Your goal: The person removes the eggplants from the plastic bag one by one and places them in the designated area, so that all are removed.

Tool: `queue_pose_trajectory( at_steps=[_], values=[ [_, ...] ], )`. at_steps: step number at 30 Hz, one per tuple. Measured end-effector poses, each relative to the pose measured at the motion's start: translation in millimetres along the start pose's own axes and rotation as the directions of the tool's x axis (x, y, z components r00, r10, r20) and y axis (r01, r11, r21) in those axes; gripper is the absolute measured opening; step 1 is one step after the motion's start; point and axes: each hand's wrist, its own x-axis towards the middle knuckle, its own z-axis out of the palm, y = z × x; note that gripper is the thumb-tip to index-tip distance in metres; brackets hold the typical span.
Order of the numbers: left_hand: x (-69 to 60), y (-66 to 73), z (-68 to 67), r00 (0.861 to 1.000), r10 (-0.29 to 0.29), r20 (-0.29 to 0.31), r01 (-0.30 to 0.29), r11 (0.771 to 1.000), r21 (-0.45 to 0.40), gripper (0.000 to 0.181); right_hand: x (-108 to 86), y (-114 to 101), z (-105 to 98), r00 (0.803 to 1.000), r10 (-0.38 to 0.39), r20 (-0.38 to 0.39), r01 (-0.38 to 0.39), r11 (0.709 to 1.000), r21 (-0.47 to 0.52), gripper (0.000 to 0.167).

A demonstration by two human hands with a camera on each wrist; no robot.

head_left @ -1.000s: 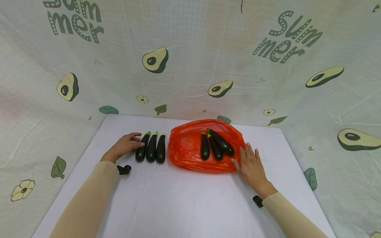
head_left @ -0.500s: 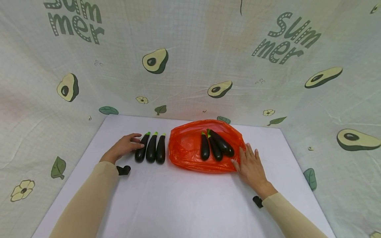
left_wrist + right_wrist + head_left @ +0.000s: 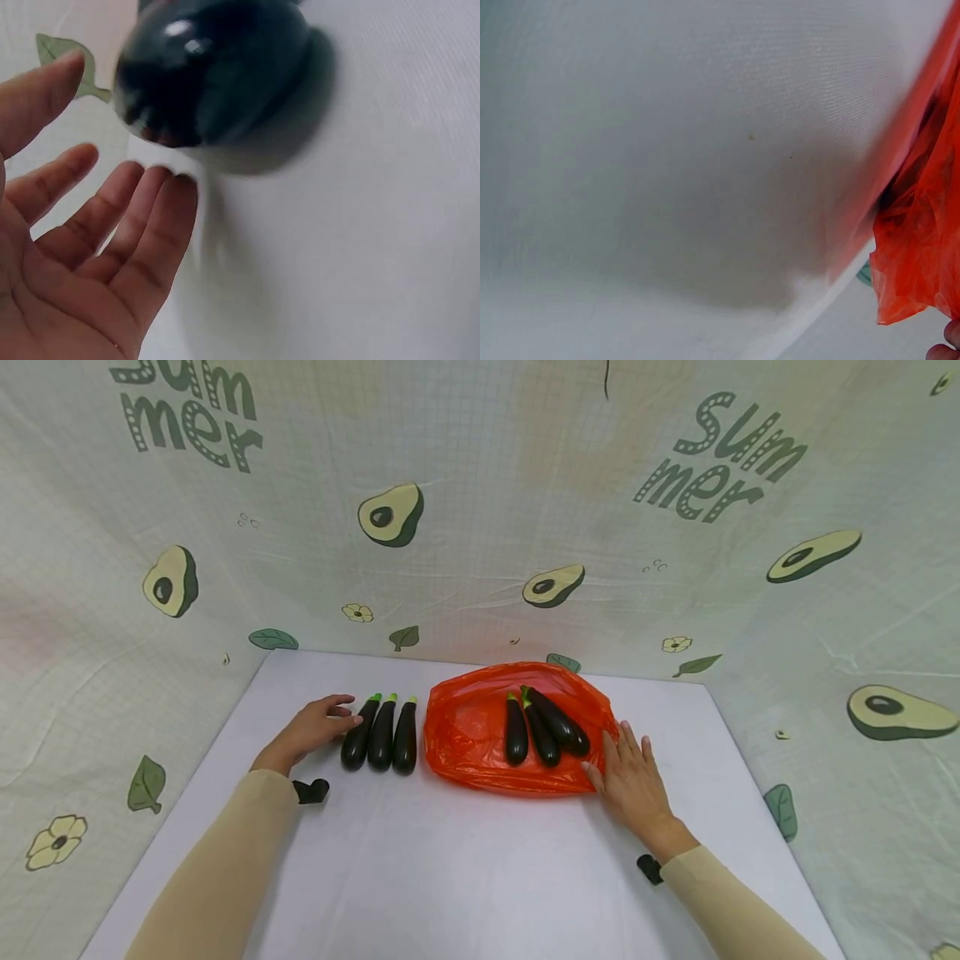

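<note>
Pale, wrinkled cloth (image 3: 465,452) is rising behind a white table (image 3: 465,868) and along both its sides. Grey-green "summer" lettering (image 3: 726,435) and halved avocados (image 3: 408,515) are showing above the table's far edge; leaves (image 3: 146,783) and flowers (image 3: 57,842) are dotting the cloth around the table.

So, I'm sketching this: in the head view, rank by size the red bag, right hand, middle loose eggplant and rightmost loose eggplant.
1. Red bag
2. Right hand
3. Middle loose eggplant, rightmost loose eggplant: too alike to rank
</note>
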Motion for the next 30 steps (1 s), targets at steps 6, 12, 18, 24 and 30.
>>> queue_pose_trajectory(
  at_steps=[6, 12, 18, 24, 30],
  values=[
    [-1.9, 18.3, 3.2, 0.991, 0.059, -0.119, -0.056, 0.998, 0.029, 0.064, -0.2, 0, -1, 1.000, -0.002, 0.000, 0.002, 1.000, 0.001, 0.077],
    [-6.4, 57.4, 14.4, 0.978, 0.144, -0.150, -0.148, 0.989, -0.016, 0.059, -0.8, 0, -3, 1.000, -0.008, 0.006, 0.008, 1.000, -0.010, 0.076],
    [-9.5, 99.4, 37.0, 0.979, 0.166, -0.122, -0.177, 0.981, -0.083, 0.055, 0.9, 1, -2, 1.000, -0.009, 0.005, 0.009, 1.000, -0.010, 0.076],
    [-5.2, 134.4, 64.5, 0.984, 0.177, -0.037, -0.180, 0.967, -0.178, 0.053, 2.8, 0, -2, 1.000, -0.013, 0.006, 0.013, 1.000, -0.010, 0.077],
    [10.1, 155.1, 96.0, 0.969, 0.244, 0.042, -0.223, 0.934, -0.279, 0.049, 4.8, -2, -4, 1.000, -0.019, -0.002, 0.019, 1.000, -0.004, 0.077]
  ],
)
